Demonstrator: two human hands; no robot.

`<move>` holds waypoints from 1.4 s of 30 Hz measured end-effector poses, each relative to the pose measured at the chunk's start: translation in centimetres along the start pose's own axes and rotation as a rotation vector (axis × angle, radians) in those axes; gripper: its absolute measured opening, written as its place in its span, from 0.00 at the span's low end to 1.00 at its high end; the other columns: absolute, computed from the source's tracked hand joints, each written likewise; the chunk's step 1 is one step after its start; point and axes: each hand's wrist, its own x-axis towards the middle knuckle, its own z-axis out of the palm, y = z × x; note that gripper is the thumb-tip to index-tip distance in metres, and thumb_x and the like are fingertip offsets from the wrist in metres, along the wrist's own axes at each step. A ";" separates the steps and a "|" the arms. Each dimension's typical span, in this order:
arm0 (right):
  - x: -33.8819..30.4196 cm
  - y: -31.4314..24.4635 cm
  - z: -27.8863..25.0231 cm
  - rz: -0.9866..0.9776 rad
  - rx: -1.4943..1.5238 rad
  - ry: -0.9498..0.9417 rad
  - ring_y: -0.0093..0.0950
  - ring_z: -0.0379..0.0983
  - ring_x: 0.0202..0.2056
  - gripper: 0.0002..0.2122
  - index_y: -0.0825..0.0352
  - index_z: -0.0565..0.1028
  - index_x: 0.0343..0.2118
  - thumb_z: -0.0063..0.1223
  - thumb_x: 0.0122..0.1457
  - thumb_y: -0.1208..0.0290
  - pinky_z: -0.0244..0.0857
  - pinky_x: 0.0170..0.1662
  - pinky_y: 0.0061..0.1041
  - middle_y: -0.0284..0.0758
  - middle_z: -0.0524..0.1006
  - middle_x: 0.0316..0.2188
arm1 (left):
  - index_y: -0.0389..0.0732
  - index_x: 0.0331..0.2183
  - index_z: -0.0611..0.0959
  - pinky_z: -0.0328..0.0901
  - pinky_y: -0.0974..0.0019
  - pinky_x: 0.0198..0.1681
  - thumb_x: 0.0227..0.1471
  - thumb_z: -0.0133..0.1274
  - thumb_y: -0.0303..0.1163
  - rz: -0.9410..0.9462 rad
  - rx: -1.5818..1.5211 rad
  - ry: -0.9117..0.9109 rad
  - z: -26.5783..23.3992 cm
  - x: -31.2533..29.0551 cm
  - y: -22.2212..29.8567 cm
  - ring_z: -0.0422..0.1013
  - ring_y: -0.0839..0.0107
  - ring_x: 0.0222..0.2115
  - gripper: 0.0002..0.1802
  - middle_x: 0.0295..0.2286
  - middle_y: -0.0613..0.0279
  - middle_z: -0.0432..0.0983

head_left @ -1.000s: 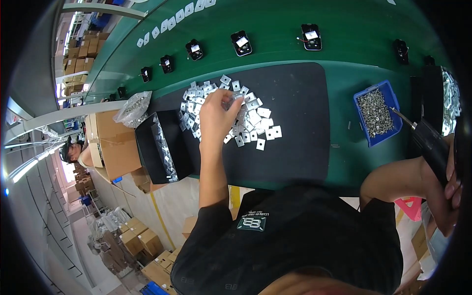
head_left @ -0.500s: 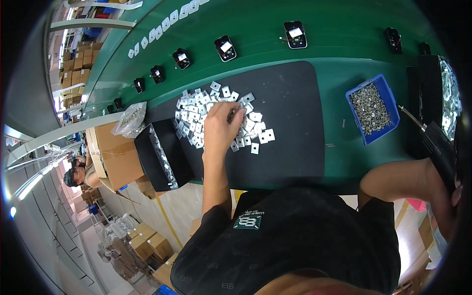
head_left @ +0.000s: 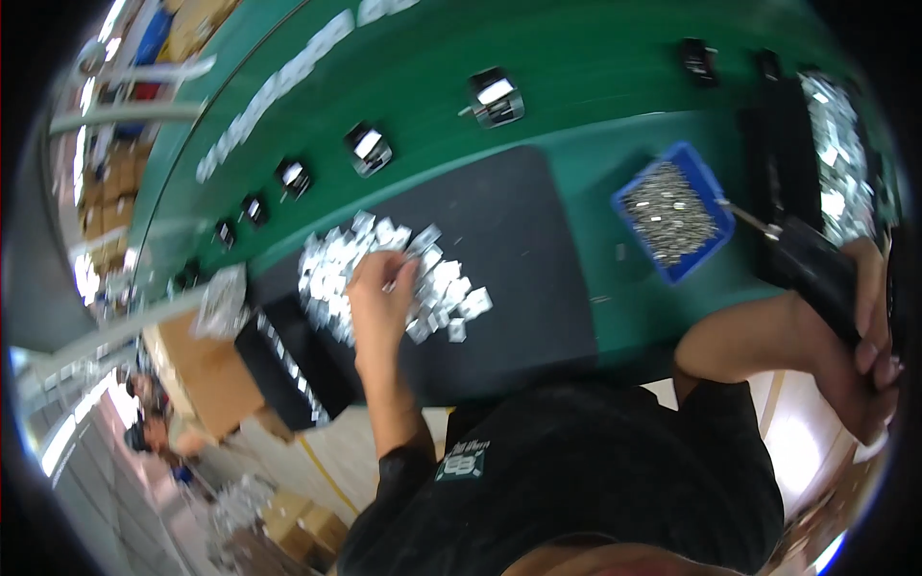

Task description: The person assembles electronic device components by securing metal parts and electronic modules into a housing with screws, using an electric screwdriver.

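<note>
My left hand is over a pile of small silvery square plates on a black mat. Its thumb and fingers are bent together in a pinch; what they hold, if anything, is hidden and blurred. At the far right, my right hand is wrapped round a black power screwdriver. The screwdriver's thin bit points left, its tip by the right rim of a blue bin full of small screws.
Several black devices with white labels stand in a row on the green bench. Left of the mat are a black box, a clear bag and a cardboard box. More silvery parts fill a dark container at right.
The view has shifted and blurred, so the bench items appear farther left. My left hand stays over the plates, still pinched. My right hand on the screwdriver now shows more fully.
</note>
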 end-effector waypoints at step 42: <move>0.2 -0.2 -2.1 -0.085 0.025 0.099 0.15 0.71 0.19 0.19 0.59 0.64 0.41 0.59 0.47 0.74 0.66 0.28 0.13 0.24 0.73 0.21 | 0.45 0.23 0.86 0.56 0.56 0.42 0.36 0.62 0.34 0.536 -0.016 -0.247 22.6 20.5 26.7 0.71 0.59 0.37 0.06 0.30 0.60 0.78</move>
